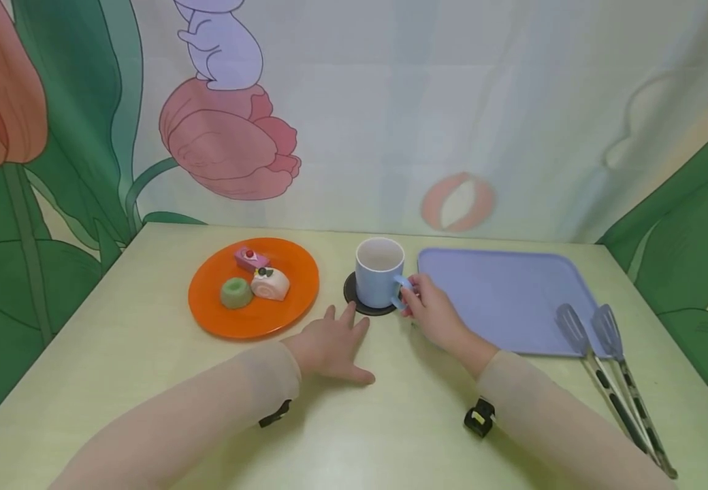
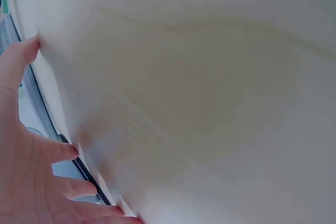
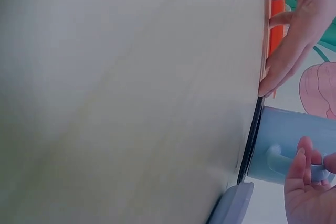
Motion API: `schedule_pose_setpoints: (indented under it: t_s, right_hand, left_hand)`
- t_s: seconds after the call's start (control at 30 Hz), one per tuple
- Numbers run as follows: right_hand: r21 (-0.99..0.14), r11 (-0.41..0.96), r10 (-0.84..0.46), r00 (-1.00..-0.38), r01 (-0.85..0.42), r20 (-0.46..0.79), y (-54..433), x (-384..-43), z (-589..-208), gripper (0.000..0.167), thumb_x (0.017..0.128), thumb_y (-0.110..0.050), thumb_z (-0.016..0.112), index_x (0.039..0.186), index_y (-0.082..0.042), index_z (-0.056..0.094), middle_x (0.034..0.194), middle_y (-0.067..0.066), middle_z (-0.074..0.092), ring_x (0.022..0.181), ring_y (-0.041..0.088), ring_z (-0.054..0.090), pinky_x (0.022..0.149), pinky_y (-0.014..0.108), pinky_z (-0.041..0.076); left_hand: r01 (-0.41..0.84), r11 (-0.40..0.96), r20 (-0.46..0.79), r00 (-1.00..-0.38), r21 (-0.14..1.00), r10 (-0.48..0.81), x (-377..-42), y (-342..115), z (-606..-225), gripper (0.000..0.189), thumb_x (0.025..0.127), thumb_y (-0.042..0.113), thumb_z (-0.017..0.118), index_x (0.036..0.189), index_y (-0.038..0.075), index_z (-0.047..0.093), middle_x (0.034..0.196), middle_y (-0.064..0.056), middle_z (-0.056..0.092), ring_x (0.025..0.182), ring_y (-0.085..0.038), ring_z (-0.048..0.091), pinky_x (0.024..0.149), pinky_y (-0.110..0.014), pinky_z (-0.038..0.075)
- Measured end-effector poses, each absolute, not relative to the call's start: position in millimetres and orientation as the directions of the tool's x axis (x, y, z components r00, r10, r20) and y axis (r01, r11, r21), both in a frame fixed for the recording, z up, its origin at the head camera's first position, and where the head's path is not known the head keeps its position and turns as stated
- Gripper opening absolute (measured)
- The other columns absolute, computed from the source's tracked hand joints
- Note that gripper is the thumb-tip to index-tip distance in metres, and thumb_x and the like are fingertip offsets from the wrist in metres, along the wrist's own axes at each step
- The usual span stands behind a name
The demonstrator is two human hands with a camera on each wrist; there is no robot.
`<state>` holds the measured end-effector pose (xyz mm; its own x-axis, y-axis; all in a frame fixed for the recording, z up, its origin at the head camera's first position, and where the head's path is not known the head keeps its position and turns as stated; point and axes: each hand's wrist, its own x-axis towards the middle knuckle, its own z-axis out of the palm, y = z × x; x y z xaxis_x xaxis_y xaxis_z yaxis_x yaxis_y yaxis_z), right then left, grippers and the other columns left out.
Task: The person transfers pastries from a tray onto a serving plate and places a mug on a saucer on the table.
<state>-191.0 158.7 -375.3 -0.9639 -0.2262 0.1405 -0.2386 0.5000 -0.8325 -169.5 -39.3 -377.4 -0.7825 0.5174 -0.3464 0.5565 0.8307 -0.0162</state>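
Observation:
A light blue mug [image 1: 377,282] with a white inside stands upright on a round black coaster [image 1: 350,294]. My right hand [image 1: 436,316] grips its handle [image 1: 398,299] from the right side; the right wrist view shows the fingers curled round that handle. Spread out flat, my left hand [image 1: 335,344] rests on the table in front of the coaster, its fingertips beside the coaster's near left edge. Nothing is held in it. In the left wrist view those fingers [image 2: 79,187] are straight, with the black coaster edge behind them.
An orange plate [image 1: 213,320] at the left bears a pink cake slice [image 1: 251,258], a white roll cake [image 1: 271,284] and a green ring-shaped sweet [image 1: 235,293]. To the right lies a blue-purple tray [image 1: 501,292]; two pairs of tongs [image 1: 620,388] overlap its right corner.

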Motion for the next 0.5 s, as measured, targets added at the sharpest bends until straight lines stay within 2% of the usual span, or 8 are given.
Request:
schedule_pose_setpoints:
  t_s: [0.27, 0.5]
  right_hand:
    - [-0.862, 0.473, -0.229, -0.97, -0.182, 0.079, 155.8, -194.1, -375.0, 0.018, 0.099, -0.007, 0.044, 0.11, 0.006, 0.042, 0.09, 0.021, 0.058, 0.074, 0.025, 0.063, 0.07, 0.036, 0.056]
    - [-0.842, 0.513, -0.256, -0.966, -0.165, 0.034, 158.7, -193.1, -367.4, 0.021, 0.099, -0.012, 0.044, 0.113, 0.004, 0.042, 0.099, 0.022, 0.059, 0.079, 0.027, 0.064, 0.071, 0.035, 0.055]
  left_hand:
    - [0.555, 0.832, -0.353, -0.78, -0.009, 0.517, -167.8, -38.3, -376.3, 0.103, 0.071, 0.08, 0.048, 0.148, 0.015, 0.026, 0.152, -0.02, 0.015, 0.129, -0.05, 0.028, 0.093, -0.051, 0.044]
    - [0.545, 0.839, -0.351, -0.784, 0.004, 0.511, -170.9, -38.2, -376.0, 0.1, 0.073, 0.078, 0.049, 0.148, 0.015, 0.027, 0.152, -0.019, 0.016, 0.129, -0.05, 0.028, 0.095, -0.052, 0.042]
